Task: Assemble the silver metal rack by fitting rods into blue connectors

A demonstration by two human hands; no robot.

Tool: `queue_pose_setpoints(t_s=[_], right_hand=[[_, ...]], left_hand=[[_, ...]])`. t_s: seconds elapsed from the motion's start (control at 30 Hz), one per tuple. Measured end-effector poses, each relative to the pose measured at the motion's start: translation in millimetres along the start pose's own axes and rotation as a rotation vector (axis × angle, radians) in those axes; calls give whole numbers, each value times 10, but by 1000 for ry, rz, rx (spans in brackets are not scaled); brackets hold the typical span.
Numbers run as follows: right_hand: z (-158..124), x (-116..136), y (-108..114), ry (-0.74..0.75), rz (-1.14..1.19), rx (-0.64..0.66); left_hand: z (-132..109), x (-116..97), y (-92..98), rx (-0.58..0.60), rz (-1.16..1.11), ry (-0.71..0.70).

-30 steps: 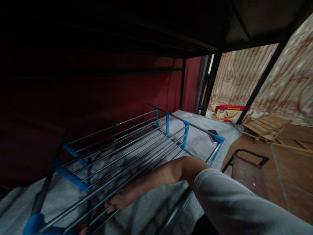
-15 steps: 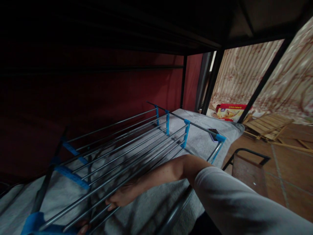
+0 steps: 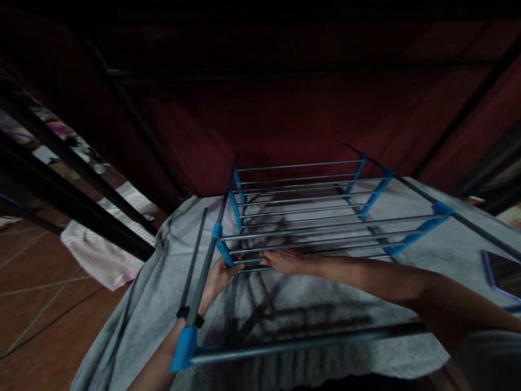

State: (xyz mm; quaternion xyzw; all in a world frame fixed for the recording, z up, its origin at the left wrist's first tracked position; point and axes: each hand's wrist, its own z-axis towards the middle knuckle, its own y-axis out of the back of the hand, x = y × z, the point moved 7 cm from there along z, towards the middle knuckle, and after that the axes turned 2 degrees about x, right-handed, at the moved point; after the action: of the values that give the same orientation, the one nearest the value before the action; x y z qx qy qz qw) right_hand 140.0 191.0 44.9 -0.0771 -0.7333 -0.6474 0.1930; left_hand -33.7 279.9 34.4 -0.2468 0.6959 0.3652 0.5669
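Note:
A shoe rack [image 3: 301, 231] of grey metal tubes and blue plastic brackets lies on a grey blanket. Its tiers run away from me towards the dark red wall. My left hand [image 3: 218, 278], with a black band at the wrist, reaches in under the left side pole. Its fingers close round the tube ends beside the nearest left blue bracket [image 3: 223, 252]. Just to the right, my right hand [image 3: 281, 261] is closed on the low tubes of that same tier, its arm stretching in from the right. Part of each hand's fingers is hidden behind the tubes.
A loose dark pole [image 3: 194, 255] lies left of the rack. A phone [image 3: 502, 274] rests on the blanket [image 3: 427, 217] at the right. Black bed-frame bars [image 3: 122, 212] cross at left and overhead. A pale striped cloth [image 3: 106, 244] hangs over the tiled floor.
My view has swung left, so the rack's left end and my left hand now show fully. The right hand stays on the low tubes near the left bracket.

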Motion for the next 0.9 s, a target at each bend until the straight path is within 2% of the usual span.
queue_pose_setpoints(t_s=[0.27, 0.63, 0.9], right_hand=[[-49, 120, 94, 39, -12, 30], [-10, 58, 1, 64, 45, 57], [7, 95, 16, 63, 53, 63]], left_hand=[[-46, 26, -79, 6, -108, 1], [-49, 28, -76, -8, -74, 10], [-57, -2, -88, -2, -111, -2]])
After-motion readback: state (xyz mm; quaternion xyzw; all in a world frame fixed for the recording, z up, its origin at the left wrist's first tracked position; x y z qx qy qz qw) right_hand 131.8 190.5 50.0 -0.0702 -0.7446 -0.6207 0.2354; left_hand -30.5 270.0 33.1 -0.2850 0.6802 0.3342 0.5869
